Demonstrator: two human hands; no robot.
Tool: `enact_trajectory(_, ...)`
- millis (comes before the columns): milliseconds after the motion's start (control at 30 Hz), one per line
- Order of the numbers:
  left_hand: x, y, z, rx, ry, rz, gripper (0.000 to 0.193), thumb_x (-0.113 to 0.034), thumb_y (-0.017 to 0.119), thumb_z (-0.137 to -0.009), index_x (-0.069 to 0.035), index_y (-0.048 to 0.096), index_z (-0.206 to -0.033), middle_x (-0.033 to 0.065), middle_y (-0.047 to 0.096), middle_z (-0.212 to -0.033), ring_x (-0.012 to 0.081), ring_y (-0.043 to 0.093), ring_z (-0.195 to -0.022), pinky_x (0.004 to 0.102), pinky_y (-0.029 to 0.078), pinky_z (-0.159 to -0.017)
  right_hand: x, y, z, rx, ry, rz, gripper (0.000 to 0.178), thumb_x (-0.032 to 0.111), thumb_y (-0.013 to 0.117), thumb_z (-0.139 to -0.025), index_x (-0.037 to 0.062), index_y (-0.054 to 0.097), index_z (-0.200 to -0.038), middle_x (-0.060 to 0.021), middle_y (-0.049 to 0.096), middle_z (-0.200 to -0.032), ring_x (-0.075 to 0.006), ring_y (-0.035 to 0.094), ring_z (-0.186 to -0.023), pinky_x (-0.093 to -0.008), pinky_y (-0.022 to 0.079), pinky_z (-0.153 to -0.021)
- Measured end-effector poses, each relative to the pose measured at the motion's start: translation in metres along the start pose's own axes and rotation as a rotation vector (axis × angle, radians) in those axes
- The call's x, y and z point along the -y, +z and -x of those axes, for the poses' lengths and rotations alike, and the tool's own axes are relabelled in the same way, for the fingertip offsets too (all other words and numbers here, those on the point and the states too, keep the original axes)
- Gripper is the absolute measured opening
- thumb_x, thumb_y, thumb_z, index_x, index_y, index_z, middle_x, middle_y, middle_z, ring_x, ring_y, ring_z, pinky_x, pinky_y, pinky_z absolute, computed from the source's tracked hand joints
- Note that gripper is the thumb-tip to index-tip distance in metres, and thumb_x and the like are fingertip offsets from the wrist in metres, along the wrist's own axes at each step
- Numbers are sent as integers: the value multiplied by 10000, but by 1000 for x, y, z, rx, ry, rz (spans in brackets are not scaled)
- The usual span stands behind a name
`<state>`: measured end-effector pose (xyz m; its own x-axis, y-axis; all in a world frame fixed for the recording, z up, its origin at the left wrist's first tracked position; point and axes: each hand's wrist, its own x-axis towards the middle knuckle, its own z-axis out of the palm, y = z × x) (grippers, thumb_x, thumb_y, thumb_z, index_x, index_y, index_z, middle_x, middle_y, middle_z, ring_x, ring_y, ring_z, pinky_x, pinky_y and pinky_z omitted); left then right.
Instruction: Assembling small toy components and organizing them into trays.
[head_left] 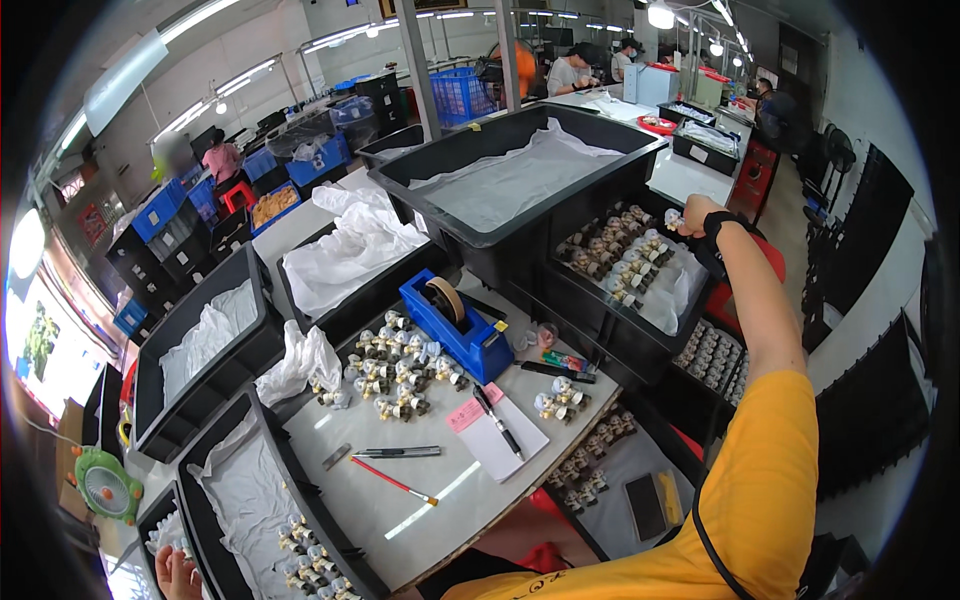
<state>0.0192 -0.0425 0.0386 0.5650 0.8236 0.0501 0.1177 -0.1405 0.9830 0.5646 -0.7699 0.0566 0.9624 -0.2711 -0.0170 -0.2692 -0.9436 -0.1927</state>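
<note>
My right hand [697, 216], on an outstretched arm with a dark wristband, pinches a small white-and-brown figurine [674, 218]. It is above the far right corner of a black bin [640, 325] that holds rows of similar figurines [612, 250] on white lining. At the lower left edge, my left hand [178, 574] shows only in part. Its fingers are loosely bent and apart, with nothing visible in them. Beside it stands a long black tray [240, 495] lined with white sheet, with several figurines [310, 565] at its near end.
On the table lie a cluster of figurines [390, 370], a blue tape dispenser [458, 325], a notepad [498, 440] with a pen, a red brush [395, 480] and a cutter [397, 452]. A large black bin [520, 190] stands behind. A phone [645, 507] lies in a lower tray.
</note>
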Motion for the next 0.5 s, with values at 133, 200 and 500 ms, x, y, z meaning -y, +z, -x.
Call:
enact_trajectory(133,-6,16,3,-13,-30,-14,323,-103,502,-918,-34,453,-1230,107,560,-1115,213,572,-928,297,460,-786,3,4,-19,119,10,58,280,147,764,-639,-31,664,-830,-130,654,-740,-211,652,-624,-348,526,-604)
enact_trajectory(200,-12,27,7,-27,-56,-19,323,-104,501,-919,-34,452,-1230,109,553,-1126,215,567,-942,304,463,-799,15,4,-15,163,51,100,302,161,771,-633,-23,679,-854,-148,666,-821,-239,664,-707,-350,530,-660)
enact_trajectory(500,2,17,0,20,-46,-22,296,-128,546,-892,-53,472,-1169,48,546,-1014,144,541,-843,244,438,-709,28,7,-18,139,-126,480,396,271,828,-537,6,696,-801,-134,685,-836,-252,664,-784,-362,515,-713)
